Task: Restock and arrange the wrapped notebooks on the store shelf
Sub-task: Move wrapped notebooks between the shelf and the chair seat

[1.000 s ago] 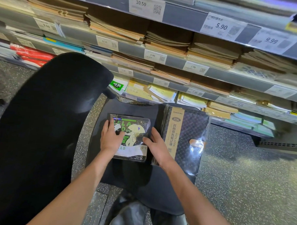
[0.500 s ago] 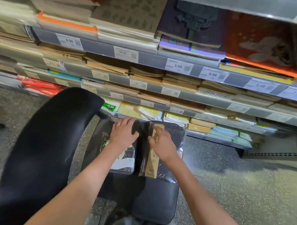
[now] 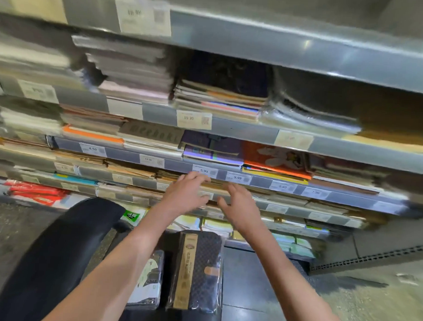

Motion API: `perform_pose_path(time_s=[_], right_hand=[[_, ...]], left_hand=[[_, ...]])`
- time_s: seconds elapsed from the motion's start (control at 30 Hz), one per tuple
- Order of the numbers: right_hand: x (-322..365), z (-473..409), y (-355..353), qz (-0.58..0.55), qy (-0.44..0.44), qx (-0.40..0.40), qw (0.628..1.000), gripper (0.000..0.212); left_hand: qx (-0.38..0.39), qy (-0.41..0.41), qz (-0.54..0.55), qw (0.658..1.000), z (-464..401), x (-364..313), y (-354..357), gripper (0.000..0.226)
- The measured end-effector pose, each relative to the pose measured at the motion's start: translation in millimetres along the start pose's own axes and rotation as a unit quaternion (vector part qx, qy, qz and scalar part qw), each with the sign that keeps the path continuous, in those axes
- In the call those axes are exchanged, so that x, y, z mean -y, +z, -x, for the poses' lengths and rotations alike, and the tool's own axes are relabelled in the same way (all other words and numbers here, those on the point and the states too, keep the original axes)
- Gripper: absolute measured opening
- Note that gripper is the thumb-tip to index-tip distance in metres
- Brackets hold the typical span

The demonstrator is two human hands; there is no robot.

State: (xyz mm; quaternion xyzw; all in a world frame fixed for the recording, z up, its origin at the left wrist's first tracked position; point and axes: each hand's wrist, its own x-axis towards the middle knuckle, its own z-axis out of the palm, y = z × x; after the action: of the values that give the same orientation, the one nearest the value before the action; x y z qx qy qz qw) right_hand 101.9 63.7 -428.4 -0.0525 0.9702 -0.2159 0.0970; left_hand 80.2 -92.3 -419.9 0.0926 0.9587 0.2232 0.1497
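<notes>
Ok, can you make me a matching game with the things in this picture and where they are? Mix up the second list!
Things:
1. left hand
2. dark wrapped notebook pack
3. orange notebook
4. red packs

Places:
A. far left, on a low shelf
B. on the chair seat, below the arms
C. on the shelf above the 9.99 tag
D. reaching toward the shelf, beside the right hand

Pairs: 1-D, 2-B, 3-C, 4-A

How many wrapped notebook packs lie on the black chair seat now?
2. The pale illustrated pack lies on the left, partly behind the left forearm. The dark patterned pack with a tan band lies beside it on the right. Others may be hidden.
</notes>
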Motion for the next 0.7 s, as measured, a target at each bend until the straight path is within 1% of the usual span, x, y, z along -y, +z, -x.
perform_pose_path(time_s=[0.23, 0.37, 0.5, 0.7], right_hand=[[17, 11, -91, 0.032, -0.028, -0.059, 0.997, 0.049], [32, 21, -144, 0.046, -0.045, -0.092, 0.994, 0.049], [45, 30, -192, 0.044, -0.05, -0.113, 0.991, 0.049], [62, 34, -244, 0.063, -0.071, -0.139, 0.986, 0.047]], left_hand=[[-0.027, 0.05, -0.056, 0.997, 8, -60, -87, 0.051], [-0.043, 0.081, -0.057, 0.994, 21, -88, -135, 0.046], [-0.071, 0.092, -0.065, 0.991, 32, -116, -182, 0.044], [-0.113, 0.113, -0.071, 0.985, 50, -150, -237, 0.043]])
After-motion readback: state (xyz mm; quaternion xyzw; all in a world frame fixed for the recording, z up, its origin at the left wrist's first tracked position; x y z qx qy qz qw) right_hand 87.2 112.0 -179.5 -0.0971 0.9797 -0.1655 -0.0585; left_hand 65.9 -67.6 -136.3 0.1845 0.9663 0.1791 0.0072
